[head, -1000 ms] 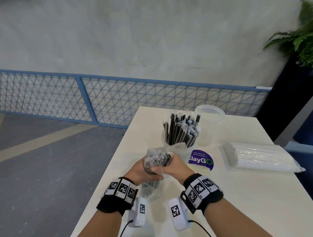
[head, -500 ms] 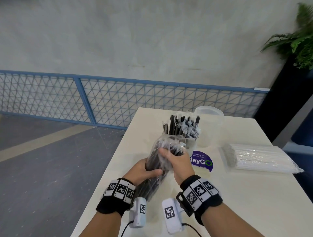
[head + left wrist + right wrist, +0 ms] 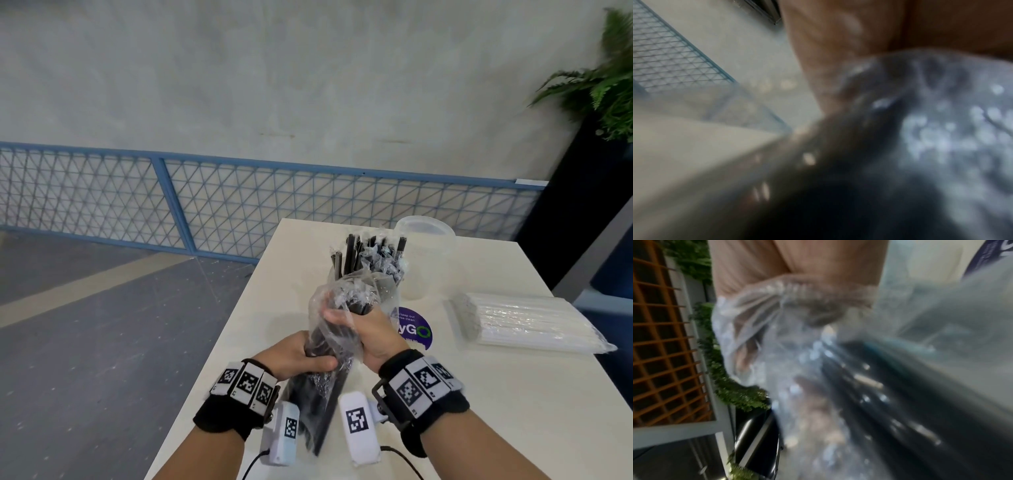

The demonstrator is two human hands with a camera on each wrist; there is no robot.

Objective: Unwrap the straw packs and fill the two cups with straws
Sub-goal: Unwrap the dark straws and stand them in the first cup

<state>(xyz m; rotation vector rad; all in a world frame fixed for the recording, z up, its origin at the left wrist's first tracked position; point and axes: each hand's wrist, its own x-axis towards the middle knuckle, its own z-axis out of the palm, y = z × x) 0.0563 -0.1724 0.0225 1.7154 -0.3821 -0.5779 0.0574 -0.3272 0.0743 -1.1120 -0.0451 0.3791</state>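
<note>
Black straw pack gripped mid-length by left hand, right hand clutching its wrapper top

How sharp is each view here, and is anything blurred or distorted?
Head view: mostly sharp, with wide-angle bending at the railing; the pack of black straws in both hands is slightly smeared. Left wrist view: heavily out of focus, only the wrapper's glints show. Right wrist view: motion-blurred wrapper and straws; the background plants are sharper.
</note>
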